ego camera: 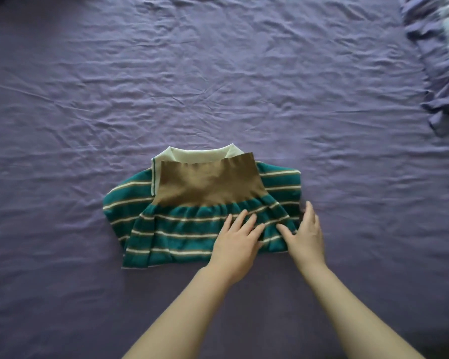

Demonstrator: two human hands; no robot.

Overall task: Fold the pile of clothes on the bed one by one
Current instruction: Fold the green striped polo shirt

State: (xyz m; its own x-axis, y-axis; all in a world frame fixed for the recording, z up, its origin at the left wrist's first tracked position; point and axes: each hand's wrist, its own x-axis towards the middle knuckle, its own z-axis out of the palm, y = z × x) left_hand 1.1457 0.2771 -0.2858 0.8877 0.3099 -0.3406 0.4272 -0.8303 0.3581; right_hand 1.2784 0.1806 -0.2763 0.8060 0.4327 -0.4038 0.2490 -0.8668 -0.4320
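Sweater (pixel 192 229) is lying mid-bed (pixel 218 73), already folded hem-up over the collar, long axis running left-right. Both hands are sitting on its right half: left hand (pixel 237 244) is pressing flat with fingers (pixel 240 218) straight and spread, right hand (pixel 306 229) is touching the right edge, fingers straight, slightly apart, nothing pinched. The left half is stretching away to the left, well apart from either hand. Likely next fold is right-over-left, so the right hand is nearer. Other cloth (pixel 436 55) is lying far right.
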